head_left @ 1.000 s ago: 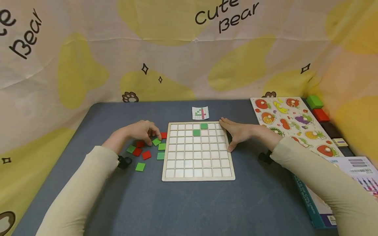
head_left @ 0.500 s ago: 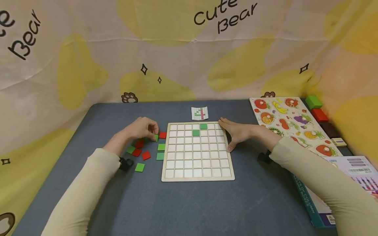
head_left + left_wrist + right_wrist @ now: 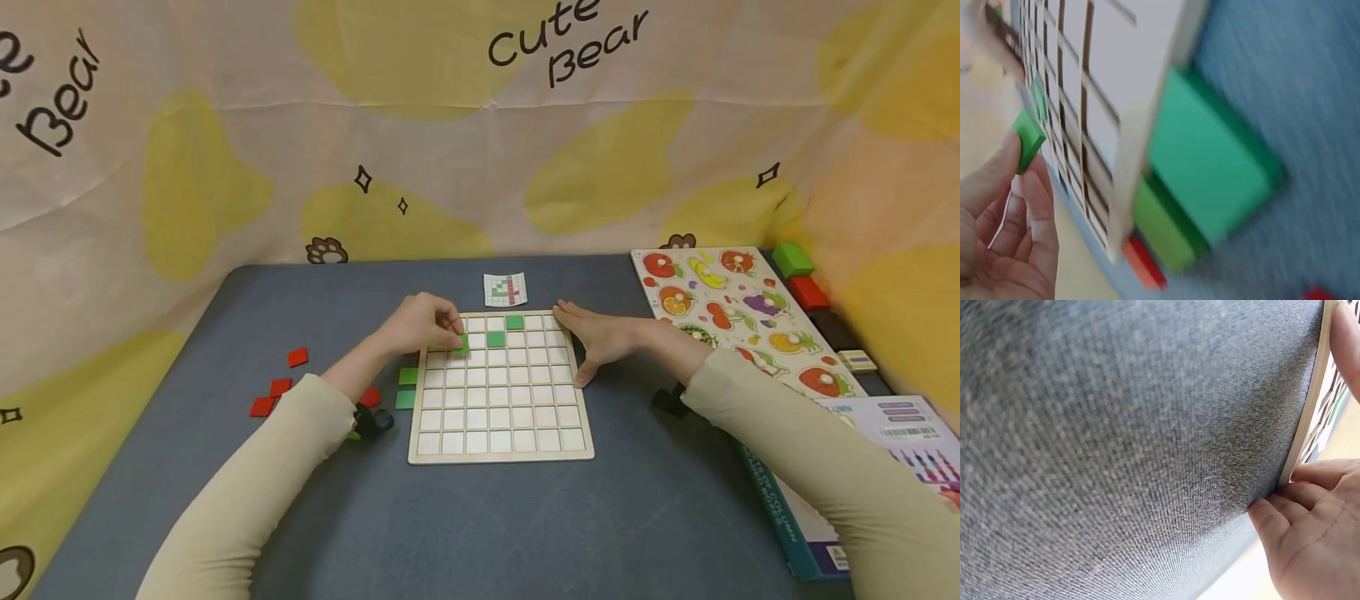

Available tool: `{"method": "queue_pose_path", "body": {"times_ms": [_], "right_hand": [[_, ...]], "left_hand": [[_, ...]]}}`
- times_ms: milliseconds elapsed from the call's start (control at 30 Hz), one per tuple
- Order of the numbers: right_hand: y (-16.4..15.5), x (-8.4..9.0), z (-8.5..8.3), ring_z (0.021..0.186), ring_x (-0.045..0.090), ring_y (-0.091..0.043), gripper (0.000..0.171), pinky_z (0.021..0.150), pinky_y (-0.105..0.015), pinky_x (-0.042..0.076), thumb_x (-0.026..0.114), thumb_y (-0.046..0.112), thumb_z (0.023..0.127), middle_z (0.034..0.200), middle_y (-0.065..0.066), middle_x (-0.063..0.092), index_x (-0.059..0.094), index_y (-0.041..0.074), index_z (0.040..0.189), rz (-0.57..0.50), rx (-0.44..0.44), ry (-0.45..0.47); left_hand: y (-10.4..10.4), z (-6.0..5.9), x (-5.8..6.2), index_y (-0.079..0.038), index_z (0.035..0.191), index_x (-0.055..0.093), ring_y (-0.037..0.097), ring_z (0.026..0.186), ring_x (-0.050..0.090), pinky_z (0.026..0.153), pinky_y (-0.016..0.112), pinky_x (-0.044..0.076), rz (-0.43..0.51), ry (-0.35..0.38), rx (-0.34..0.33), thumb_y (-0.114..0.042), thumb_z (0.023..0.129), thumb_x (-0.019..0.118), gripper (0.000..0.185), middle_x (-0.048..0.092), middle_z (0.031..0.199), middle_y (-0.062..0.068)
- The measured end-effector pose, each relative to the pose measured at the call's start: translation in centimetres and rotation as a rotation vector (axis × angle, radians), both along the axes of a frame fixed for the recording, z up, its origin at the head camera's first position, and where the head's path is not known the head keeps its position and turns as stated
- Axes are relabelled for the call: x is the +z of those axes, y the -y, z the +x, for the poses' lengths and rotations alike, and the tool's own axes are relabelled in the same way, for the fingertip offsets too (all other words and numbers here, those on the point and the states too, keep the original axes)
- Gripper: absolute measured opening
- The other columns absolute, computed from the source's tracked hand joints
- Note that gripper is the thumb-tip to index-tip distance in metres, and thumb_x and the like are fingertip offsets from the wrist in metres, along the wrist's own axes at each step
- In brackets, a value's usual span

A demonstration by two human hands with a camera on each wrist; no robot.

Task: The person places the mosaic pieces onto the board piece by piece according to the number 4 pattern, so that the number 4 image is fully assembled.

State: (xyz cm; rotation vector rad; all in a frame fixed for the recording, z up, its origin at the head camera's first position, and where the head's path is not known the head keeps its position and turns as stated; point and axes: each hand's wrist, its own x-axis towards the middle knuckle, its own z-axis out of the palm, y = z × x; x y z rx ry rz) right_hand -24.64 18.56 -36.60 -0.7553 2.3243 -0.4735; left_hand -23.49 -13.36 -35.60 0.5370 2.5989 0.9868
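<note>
In the head view a pale wooden grid board (image 3: 501, 457) lies flat on the table. Two green tiles (image 3: 496, 339) sit in its upper cells. My left hand (image 3: 422, 323) is above the board's upper left part and pinches a green square tile (image 3: 1029, 141) between thumb and fingers. At the board's right edge, my right hand (image 3: 606, 337) is spread, with the thumb on the edge and the fingertips (image 3: 1300, 494) touching near the far corner. Loose green tiles (image 3: 405, 400) lie against the board's left edge. A red tile (image 3: 1144, 262) is close beside them in the left wrist view.
Several red tiles (image 3: 281, 387) lie on the left, some hidden by my left arm. Behind the board is a small patterned card (image 3: 506, 290). A fruit-picture board (image 3: 720, 312), coloured blocks (image 3: 808, 292) and a boxed set (image 3: 802, 533) occupy the right side.
My left hand has picked up a green tile from the loose ones and carried it right, over the board. More red tiles show where the forearm was. My right hand has stayed at the edge.
</note>
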Motion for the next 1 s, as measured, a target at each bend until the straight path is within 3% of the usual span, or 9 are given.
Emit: {"method": "queue_pose_path", "body": {"times_ms": [267,500,633,800,1000], "right_hand": [[0.1,0.1,0.1,0.153,-0.012,-0.043,0.126,0.124,-0.060,0.007,0.085,0.030,0.076,0.163,-0.026,-0.016,-0.006,-0.005,0.156,-0.004,0.004,0.001],[0.0,0.1,0.1,0.153,-0.012,-0.043,0.125,0.123,-0.060,0.007,0.085,0.030,0.077,0.163,-0.027,-0.016,-0.006,-0.005,0.156,-0.008,0.000,0.002],[-0.1,0.1,0.1,0.153,-0.013,-0.043,0.126,0.123,-0.061,0.006,0.085,0.032,0.077,0.163,-0.027,-0.016,-0.006,-0.005,0.155,-0.011,0.002,0.006],[-0.1,0.0,0.2,0.153,-0.012,-0.043,0.126,0.123,-0.061,0.007,0.085,0.031,0.076,0.163,-0.027,-0.016,-0.006,-0.005,0.155,-0.015,-0.002,0.007],[-0.1,0.1,0.2,0.153,-0.012,-0.043,0.125,0.123,-0.060,0.007,0.085,0.029,0.076,0.163,-0.026,-0.016,-0.006,-0.005,0.155,-0.019,-0.001,0.004]], "left_hand": [[-2.4,0.4,-1.1,-0.011,0.086,0.073,0.012,0.072,0.063,0.087,0.035,0.050,-0.068,-0.040,-0.044,-0.012,0.083,0.079,0.007,0.073,0.081,0.004],[-2.8,0.6,-1.3,-0.013,0.080,0.075,0.013,0.074,0.066,0.080,0.032,0.053,-0.100,-0.117,-0.063,-0.014,0.080,0.081,0.006,0.076,0.080,0.003],[-2.9,0.7,-1.4,-0.014,0.079,0.076,0.015,0.078,0.068,0.083,0.033,0.054,-0.118,-0.111,-0.050,-0.015,0.081,0.081,0.005,0.077,0.082,0.002],[-2.9,0.6,-1.6,-0.014,0.081,0.079,0.015,0.083,0.067,0.084,0.034,0.054,-0.178,-0.149,-0.086,-0.016,0.083,0.079,0.002,0.077,0.088,0.001],[-1.2,0.3,-1.2,-0.014,0.089,0.079,0.018,0.086,0.060,0.074,0.030,0.049,-0.149,-0.177,-0.105,-0.015,0.087,0.074,0.006,0.068,0.093,0.005]]}}
